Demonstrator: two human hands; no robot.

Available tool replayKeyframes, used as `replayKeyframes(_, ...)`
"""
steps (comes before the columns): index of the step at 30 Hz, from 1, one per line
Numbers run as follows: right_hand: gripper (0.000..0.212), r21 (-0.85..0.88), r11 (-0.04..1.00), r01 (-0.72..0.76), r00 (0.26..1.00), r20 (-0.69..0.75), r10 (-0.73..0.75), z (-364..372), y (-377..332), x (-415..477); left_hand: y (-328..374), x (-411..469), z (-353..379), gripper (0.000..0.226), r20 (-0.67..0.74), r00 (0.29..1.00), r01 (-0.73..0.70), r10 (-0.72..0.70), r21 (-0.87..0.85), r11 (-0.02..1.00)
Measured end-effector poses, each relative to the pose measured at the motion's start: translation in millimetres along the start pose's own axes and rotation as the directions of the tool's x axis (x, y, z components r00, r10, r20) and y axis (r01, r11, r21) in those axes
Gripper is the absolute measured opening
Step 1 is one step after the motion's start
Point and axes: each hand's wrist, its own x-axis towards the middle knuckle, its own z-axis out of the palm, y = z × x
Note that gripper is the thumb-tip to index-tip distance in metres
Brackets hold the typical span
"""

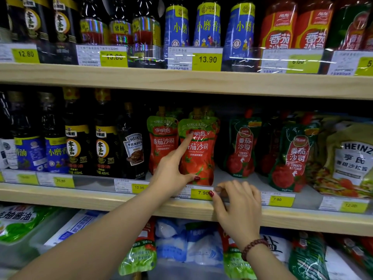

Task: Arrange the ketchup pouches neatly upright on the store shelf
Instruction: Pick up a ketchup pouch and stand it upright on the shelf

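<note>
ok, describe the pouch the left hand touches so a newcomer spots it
On the middle wooden shelf, right of the Heinz black pepper sauce bottle, stand two green-topped red ketchup pouches. The target pouch is the right, nearer one, above the 7.90 price tag, with the left hand's index finger on its label.

The lower left edge of the front ketchup pouch (pixel 201 156) is covered by the left hand (pixel 171 174), whose remaining fingers are hidden behind the forefinger. Behind that pouch only caps (pixel 204 111) can be made out. Left of it, the second pouch (pixel 161 142) is partly masked. Just below it, the price tag (pixel 201 193) is overlapped by both hands, and its small print is blurred. What the curled fingertips of the right hand (pixel 238 207) touch cannot be told. Far right of it, the Heinz pouch (pixel 351 158) is cut by the edge. Above it, the bottles (pixel 207 27) are cropped at the top.
</note>
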Motion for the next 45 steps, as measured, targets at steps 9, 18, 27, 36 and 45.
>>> replayKeyframes(9, 0.008, -0.011, 1.000, 0.009, 1.000, -0.015, -0.009, 1.9, 0.9, -0.4, 1.4, 0.2, 2.0, 0.110, 0.032, 0.999, -0.014, 0.013, 0.029, 0.999)
replayKeyframes(18, 0.008, 0.007, 1.000, 0.011, 1.000, -0.003, -0.011, -1.3, -0.9, -0.2, -2.0, -16.0, -21.1, 0.090, 0.042, 0.999, 0.016, -0.019, 0.059, 0.998)
replayKeyframes(27, 0.016, 0.350, 0.922, 0.166, 0.985, -0.009, -0.173, -13.4, -50.8, 6.2, -29.6, -54.8, -78.7, 0.031, -0.092, 0.994, 0.076, -0.059, 0.189, 0.979)
replayKeyframes(36, 0.025, 0.581, 0.813, 0.031, 0.927, 0.289, -0.241, 30.3, -105.1, -51.5, -39.9, -66.6, -83.3, 0.018, -0.117, 0.979, 0.186, -0.168, 0.165, 0.969)
replayKeyframes(45, 0.083, 0.526, 0.849, -0.053, 0.751, 0.581, -0.313, 82.7, -96.5, -90.2, -51.4, -67.0, -74.7, 0.017, -0.198, 0.971, 0.153, -0.135, 0.076, 0.985)
